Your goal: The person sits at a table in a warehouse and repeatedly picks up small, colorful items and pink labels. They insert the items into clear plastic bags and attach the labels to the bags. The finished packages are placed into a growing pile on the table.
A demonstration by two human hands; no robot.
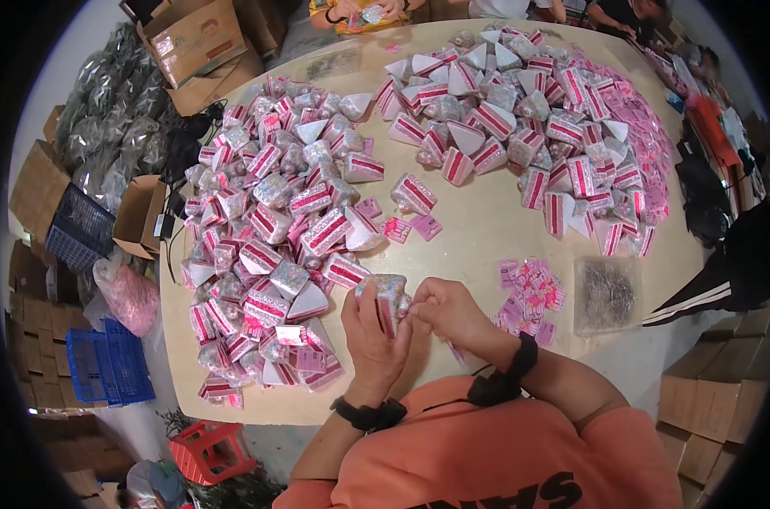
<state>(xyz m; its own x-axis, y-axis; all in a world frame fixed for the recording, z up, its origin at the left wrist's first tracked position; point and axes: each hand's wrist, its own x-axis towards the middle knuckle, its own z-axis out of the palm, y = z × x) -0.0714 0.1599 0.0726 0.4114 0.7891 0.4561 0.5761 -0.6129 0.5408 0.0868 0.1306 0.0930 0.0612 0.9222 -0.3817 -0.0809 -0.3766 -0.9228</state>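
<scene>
Near the table's front edge, my left hand is wrapped round a glittery cake-slice-shaped ornament with a dark pink stripe. My right hand meets its right side, thumb and fingers pinched together at a small shiny knob or corner. What lies inside that pinch is too small to make out. Below the right hand hangs or lies a small pink card, partly hidden. Just beyond my hands, a single cake-slice ornament lies beside loose pink tags.
A big pile of cake-slice ornaments covers the table's left; another pile fills the far right. Pink tags and a clear tray of thin metal pieces lie to my right. Blue crates and a red stool stand left.
</scene>
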